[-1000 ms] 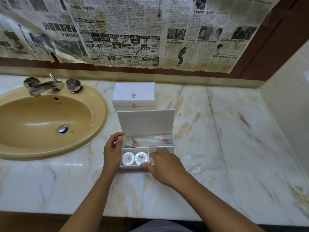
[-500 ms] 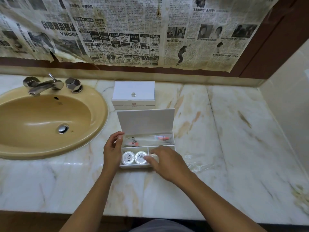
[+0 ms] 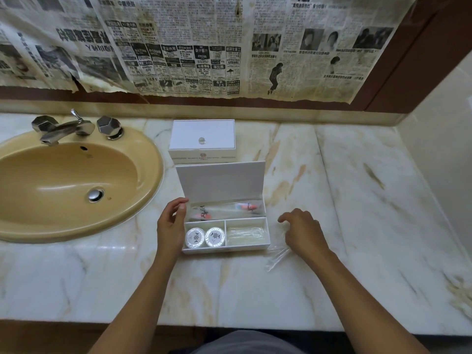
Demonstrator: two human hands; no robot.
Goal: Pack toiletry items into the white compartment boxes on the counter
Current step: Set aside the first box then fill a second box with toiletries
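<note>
From the head view, you're pretty far along with this one. The open box (image 3: 224,226) sits on the marble surface (image 3: 332,200) right in front of you, lid up. Its back compartment holds the wrapped toothbrush packs (image 3: 224,209), the front-left one has two round soaps (image 3: 205,237) side by side, and the front-right one has some clear flat packets (image 3: 246,232) in it; can't tell exactly what they are. So all three slots look filled to me.

Your left hand (image 3: 170,223) rests against the box's left wall, fingers loosely curled on the edge, steadying it. Your right hand (image 3: 302,232) is just beside the box over a clear plastic wrapper (image 3: 277,254), grip relaxed, holding nothing as far as I can see.

What's left, I'd guess: closing this lid. The second box (image 3: 201,140) behind it is closed, contents hidden.
</note>
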